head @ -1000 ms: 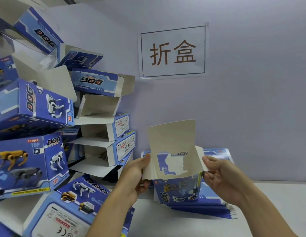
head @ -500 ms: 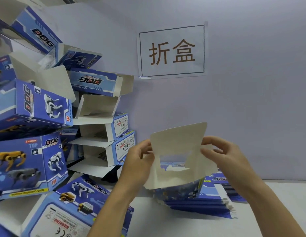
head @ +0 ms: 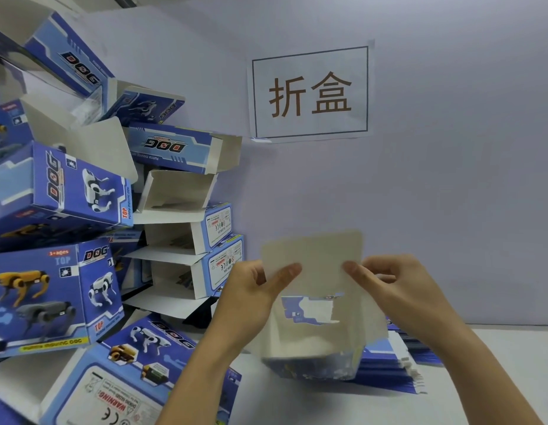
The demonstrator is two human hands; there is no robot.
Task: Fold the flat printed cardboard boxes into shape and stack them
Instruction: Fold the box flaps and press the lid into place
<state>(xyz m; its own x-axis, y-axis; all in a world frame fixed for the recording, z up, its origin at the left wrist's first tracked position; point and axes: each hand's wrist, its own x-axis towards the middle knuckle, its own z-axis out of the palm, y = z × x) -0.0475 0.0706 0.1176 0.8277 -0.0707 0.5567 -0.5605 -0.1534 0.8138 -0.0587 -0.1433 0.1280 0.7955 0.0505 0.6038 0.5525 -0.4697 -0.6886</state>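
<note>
Moved: both thumbs now press the flap (head: 312, 256) forward.
Left hand (head: 251, 289): grip pinching box (head: 315, 342).
Right hand (head: 398, 286): grip pinching flap.

Held between both hands: a half-formed box (head: 315, 305), gripped at its upper flap by the left hand (head: 251, 289) on the left edge and the right hand (head: 389, 283) on the right edge. Just behind and below the grip, to its right, a stack of flat boxes (head: 395, 366) lying on the table (head: 496, 363). Left of the grip, a leaning pile of folded boxes (head: 82, 240), rising well above it and reaching down to the table in front of the left forearm. Behind everything, a wall (head: 450, 194); on it, above the grip, a paper sign (head: 309, 92).
</note>
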